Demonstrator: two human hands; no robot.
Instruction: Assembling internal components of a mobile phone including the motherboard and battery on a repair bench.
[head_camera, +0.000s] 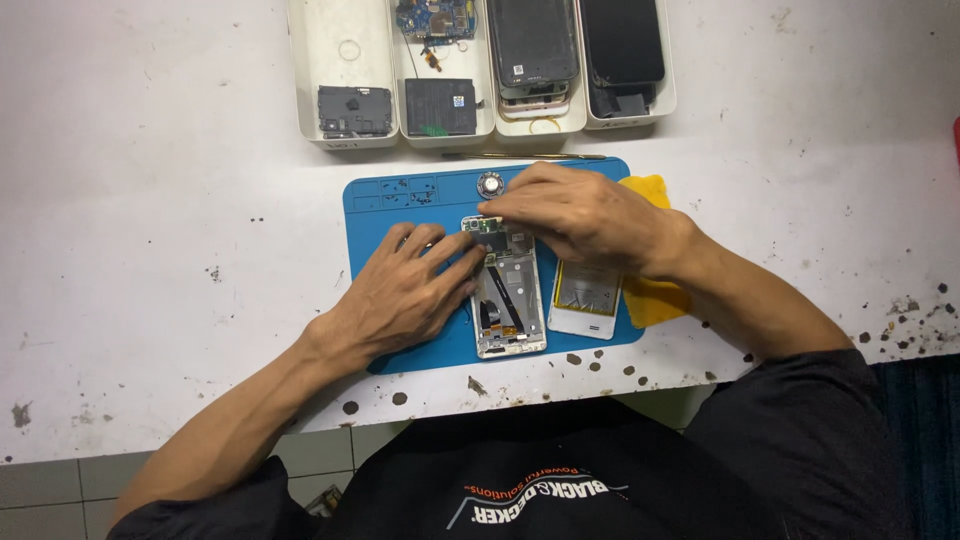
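An opened white phone frame (510, 305) lies on a blue work mat (400, 195), its insides facing up. My left hand (405, 290) rests flat on the mat against the frame's left edge, fingers spread and touching it. My right hand (580, 215) covers the frame's top end, fingertips pinched on a small green circuit board (487, 226) there. To the right of the frame lies the phone's white back cover (585, 298), partly on a yellow cloth (650, 295).
Several white trays (345, 60) at the table's far edge hold phone parts, a battery (440, 107), stacked phones (532, 50) and a dark screen (622, 45). A thin metal tool (525, 156) lies above the mat. A small round part (490, 184) sits on the mat's top.
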